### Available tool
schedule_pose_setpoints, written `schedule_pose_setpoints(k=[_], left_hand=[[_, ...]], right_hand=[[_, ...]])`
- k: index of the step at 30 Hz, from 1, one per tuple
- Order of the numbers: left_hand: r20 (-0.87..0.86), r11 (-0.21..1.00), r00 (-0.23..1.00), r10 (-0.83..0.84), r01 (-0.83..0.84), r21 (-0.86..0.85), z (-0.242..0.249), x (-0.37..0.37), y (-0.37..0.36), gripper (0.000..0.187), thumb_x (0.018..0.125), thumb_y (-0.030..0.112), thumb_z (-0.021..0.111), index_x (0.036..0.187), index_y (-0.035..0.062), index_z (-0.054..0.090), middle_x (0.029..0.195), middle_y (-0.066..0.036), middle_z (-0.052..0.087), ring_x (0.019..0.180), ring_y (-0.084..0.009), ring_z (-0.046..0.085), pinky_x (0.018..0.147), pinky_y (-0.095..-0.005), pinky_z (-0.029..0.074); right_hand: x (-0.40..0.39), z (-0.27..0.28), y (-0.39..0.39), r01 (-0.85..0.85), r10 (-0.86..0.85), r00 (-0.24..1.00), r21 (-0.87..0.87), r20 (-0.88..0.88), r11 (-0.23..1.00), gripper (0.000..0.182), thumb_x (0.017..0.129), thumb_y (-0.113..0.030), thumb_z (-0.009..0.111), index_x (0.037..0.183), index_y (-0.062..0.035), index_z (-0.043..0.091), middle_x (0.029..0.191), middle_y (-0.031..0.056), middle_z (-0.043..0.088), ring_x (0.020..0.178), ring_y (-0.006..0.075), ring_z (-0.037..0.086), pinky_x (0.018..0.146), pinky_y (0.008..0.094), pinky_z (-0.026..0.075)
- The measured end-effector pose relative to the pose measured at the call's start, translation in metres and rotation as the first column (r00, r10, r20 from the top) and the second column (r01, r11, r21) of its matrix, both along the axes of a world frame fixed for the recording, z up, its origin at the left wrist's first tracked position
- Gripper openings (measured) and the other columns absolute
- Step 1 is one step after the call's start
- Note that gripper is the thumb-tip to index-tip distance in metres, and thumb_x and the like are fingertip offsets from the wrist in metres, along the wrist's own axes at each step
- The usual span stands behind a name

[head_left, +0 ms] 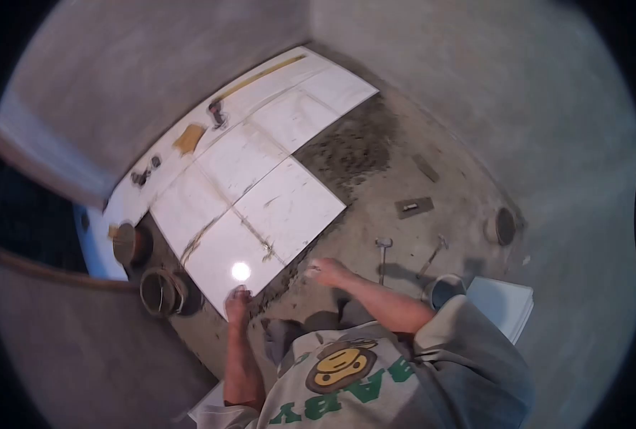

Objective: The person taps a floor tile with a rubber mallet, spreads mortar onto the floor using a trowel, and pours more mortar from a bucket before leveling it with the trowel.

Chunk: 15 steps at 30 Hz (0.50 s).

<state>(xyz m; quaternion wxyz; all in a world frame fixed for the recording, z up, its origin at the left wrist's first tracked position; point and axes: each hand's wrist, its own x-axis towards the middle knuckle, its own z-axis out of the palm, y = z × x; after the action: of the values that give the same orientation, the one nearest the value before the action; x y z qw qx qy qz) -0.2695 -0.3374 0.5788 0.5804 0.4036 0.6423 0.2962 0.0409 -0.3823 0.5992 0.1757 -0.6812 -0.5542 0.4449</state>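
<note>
Large white floor tiles [289, 207] lie side by side, with smears of mortar along their joints. My left hand [238, 304] is at the near corner of the closest tile, its fingers bent at the edge; whether they grip it is too small to tell. My right hand [325, 272] is just off the tile's right edge, above the grey floor, its fingers curled around something small and pale that I cannot make out. Loose mortar [350, 146] is heaped beside the far tiles.
Buckets [162, 292] stand at the left, and another bucket [501, 226] is at the right. A trowel [413, 207], a hammer [383, 250] and stacked white tiles [500, 304] are on the right. A yellow level [261, 76] lies along the far wall.
</note>
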Motion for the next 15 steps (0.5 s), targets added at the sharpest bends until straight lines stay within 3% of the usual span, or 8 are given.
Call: schedule_pose_setpoints(k=[2,4,5,8,10,12,14,15], left_hand=[[0.118,0.996,0.991,-0.069,0.076,-0.052,0.004,0.085,-0.006,0.038,0.092,0.029,0.058,0.114,-0.0019,0.060,0.087,-0.010,0.064,0.071,-0.0156,0.060,0.058,-0.0275,0.049],[0.029,0.957,0.956,-0.290,0.290,0.011,-0.004,0.155,-0.012,0.036,0.093,0.029,0.057,0.110,-0.0023,0.062,0.082,-0.008,0.066,0.071,-0.0141,0.061,0.060,-0.0272,0.049],[-0.009,0.927,0.928,-0.372,0.372,0.054,-0.002,0.187,-0.015,0.035,0.093,0.028,0.057,0.109,-0.0025,0.063,0.081,-0.007,0.066,0.071,-0.0140,0.062,0.061,-0.0272,0.049],[-0.100,0.815,0.825,-0.556,0.565,0.128,0.003,0.269,-0.002,0.033,0.092,0.026,0.056,0.106,-0.0029,0.064,0.080,-0.007,0.067,0.072,-0.0143,0.064,0.063,-0.0277,0.049],[-0.160,0.707,0.718,-0.677,0.696,0.126,-0.006,0.300,0.003,0.032,0.092,0.025,0.056,0.105,-0.0030,0.064,0.081,-0.008,0.068,0.072,-0.0149,0.064,0.064,-0.0281,0.050],[0.023,0.796,0.801,-0.598,0.590,0.133,-0.021,0.334,0.018,0.030,0.091,0.024,0.057,0.103,-0.0031,0.064,0.082,-0.009,0.068,0.073,-0.0164,0.066,0.067,-0.0287,0.051],[-0.003,0.791,0.792,-0.611,0.610,0.048,-0.006,0.358,0.030,0.033,0.093,0.027,0.055,0.105,-0.0030,0.063,0.083,-0.009,0.068,0.073,-0.0170,0.066,0.067,-0.0299,0.052],[-0.036,0.771,0.771,-0.636,0.636,0.011,-0.012,0.369,0.040,0.033,0.093,0.027,0.055,0.106,-0.0028,0.062,0.084,-0.009,0.068,0.073,-0.0167,0.066,0.066,-0.0299,0.051]], right_hand=[[0.078,-0.026,-0.050,0.183,-0.188,0.971,0.050,0.146,0.982,0.037,0.084,-0.039,0.060,0.099,-0.0057,0.065,0.093,0.0196,0.066,0.091,0.0340,0.063,0.079,0.0420,0.048],[0.159,-0.029,-0.107,0.328,-0.327,0.914,0.036,0.241,0.944,0.041,0.080,-0.042,0.062,0.096,-0.0052,0.067,0.099,0.0230,0.064,0.095,0.0388,0.061,0.083,0.0442,0.048],[0.191,-0.016,-0.133,0.503,-0.479,0.849,-0.060,0.222,0.862,0.038,0.078,-0.041,0.061,0.090,-0.0054,0.069,0.096,0.0221,0.065,0.093,0.0397,0.061,0.083,0.0437,0.049],[0.277,-0.018,-0.219,0.708,-0.704,0.646,0.113,0.296,0.697,0.034,0.079,-0.037,0.058,0.084,-0.0050,0.069,0.090,0.0207,0.066,0.093,0.0372,0.062,0.082,0.0440,0.049],[0.309,-0.004,-0.259,0.848,-0.819,0.522,-0.047,0.236,0.527,0.034,0.080,-0.036,0.058,0.088,-0.0046,0.069,0.092,0.0195,0.066,0.095,0.0365,0.062,0.082,0.0435,0.049],[0.340,-0.050,-0.305,0.890,-0.854,0.450,-0.052,0.259,0.453,0.032,0.081,-0.034,0.057,0.090,-0.0055,0.069,0.090,0.0188,0.067,0.093,0.0376,0.063,0.081,0.0438,0.050],[0.350,-0.099,-0.346,0.922,-0.878,0.381,-0.048,0.290,0.385,0.030,0.082,-0.033,0.057,0.092,-0.0064,0.068,0.088,0.0181,0.068,0.090,0.0387,0.064,0.079,0.0440,0.050],[0.346,-0.120,-0.363,0.856,-0.759,0.385,0.105,0.526,0.507,0.028,0.084,-0.032,0.058,0.090,-0.0054,0.066,0.079,0.0138,0.066,0.074,0.0298,0.062,0.067,0.0389,0.049]])
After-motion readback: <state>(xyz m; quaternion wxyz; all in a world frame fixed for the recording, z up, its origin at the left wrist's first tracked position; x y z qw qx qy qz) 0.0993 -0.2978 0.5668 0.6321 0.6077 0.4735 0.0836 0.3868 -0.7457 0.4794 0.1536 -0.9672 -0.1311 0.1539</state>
